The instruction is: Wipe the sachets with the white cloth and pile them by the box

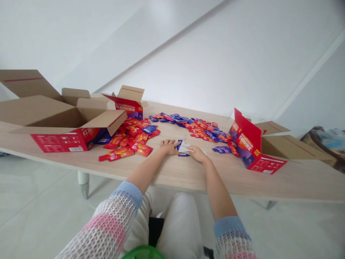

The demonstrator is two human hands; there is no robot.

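Head view, single frame

- Left hand (169, 146): laid flat on the surface (188, 172), fingers spread, resting on the left edge of a small stack of sachets (183, 148); pressed on, not closed around it
- Right hand (198, 154): laid over the right edge of the same stack, fingers loosely curled; whether anything is pinched cannot be told
- Stack of sachets: blue-and-white packets, held between both hands near the front middle of the surface. Judged light, thin, flexible and slick-faced, so liable to slide apart; best taken by the short edges, with the pile squared between both hands
- Red sachets (129, 138): loose heap just left of the left hand
- Mixed red and blue sachets (194, 126): scattered band behind the hands
- Opened carton (67, 118): far left, flaps spread
- Red printed box (250, 145): right, open, tilted
- Small red box (129, 102): behind the red heap, lid up
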